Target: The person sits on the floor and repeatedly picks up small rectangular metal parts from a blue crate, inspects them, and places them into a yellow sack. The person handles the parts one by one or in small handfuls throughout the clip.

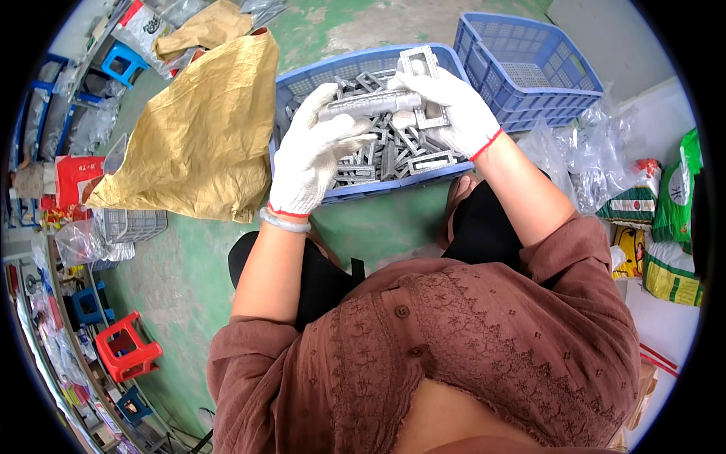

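Observation:
Both my hands wear white knit gloves with red cuffs, above a blue plastic crate (pixel 446 172) full of grey rectangular metal frames (pixel 431 161). In my right hand (pixel 460 112) is one such grey frame (pixel 418 59), held upright; the fingers cover its middle. A long ribbed grey bar-shaped piece (pixel 370 105) lies between my hands, its right end by my right fingers. My left hand (pixel 308 151) has its fingers spread near the bar's left end; whether they touch it I cannot make out.
Another blue crate (pixel 522 94) stands at the far right, beside clear plastic bags (pixel 597 163) and filled sacks (pixel 677 193). A large tan sack (pixel 204 129) is left of the full crate. Further left are a red stool (pixel 127 346), a blue stool (pixel 123 63) and cluttered shelves (pixel 72 340).

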A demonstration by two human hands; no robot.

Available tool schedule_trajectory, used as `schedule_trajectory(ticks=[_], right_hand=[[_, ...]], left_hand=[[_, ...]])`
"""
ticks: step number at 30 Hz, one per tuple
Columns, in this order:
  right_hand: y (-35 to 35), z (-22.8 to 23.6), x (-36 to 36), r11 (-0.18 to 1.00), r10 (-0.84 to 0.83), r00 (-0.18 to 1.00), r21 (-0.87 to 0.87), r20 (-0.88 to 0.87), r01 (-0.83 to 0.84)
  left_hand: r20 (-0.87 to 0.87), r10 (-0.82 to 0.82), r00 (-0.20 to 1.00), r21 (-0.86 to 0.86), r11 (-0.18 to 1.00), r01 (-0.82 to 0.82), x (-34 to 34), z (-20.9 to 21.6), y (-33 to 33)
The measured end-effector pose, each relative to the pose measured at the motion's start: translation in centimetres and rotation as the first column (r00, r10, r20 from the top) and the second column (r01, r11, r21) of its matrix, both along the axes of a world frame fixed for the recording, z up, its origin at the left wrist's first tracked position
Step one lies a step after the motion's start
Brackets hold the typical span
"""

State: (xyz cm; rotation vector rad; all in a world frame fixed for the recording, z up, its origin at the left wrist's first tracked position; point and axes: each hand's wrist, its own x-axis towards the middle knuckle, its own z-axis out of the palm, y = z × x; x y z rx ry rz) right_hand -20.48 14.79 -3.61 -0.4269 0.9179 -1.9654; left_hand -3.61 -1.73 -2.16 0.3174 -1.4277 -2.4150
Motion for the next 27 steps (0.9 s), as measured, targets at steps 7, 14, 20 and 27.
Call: schedule_trajectory(ticks=[7, 14, 20, 27], right_hand=[[0.0, 1.0, 0.9, 0.996, -0.056, 0.994, 0.061, -0.099, 0.062], [0.5, 1.5, 1.0, 0.999, 0.021, 0.988, -0.036, -0.153, -0.027], [0.5, 1.8, 0.9, 0.976, 0.210, 0.932, 0.119, -0.296, -0.183], [0.8, 0.9, 1.3, 0.928, 0.347, 0.325, 0.371, -0.880, 0.013]], left_hand=[[-0.038, 0.034, 0.999, 0.030, 0.999, -0.033, -0.4, -1.2, 0.4], [-0.099, 0.037, 0.994, 0.087, 0.996, -0.029, -0.1, -1.6, 0.0], [-0.260, -0.080, 0.962, 0.277, 0.949, 0.153, 0.1, -2.4, -1.8], [-0.035, -0.039, 0.999, 0.177, 0.983, 0.045, -0.3, -1.9, -0.8]])
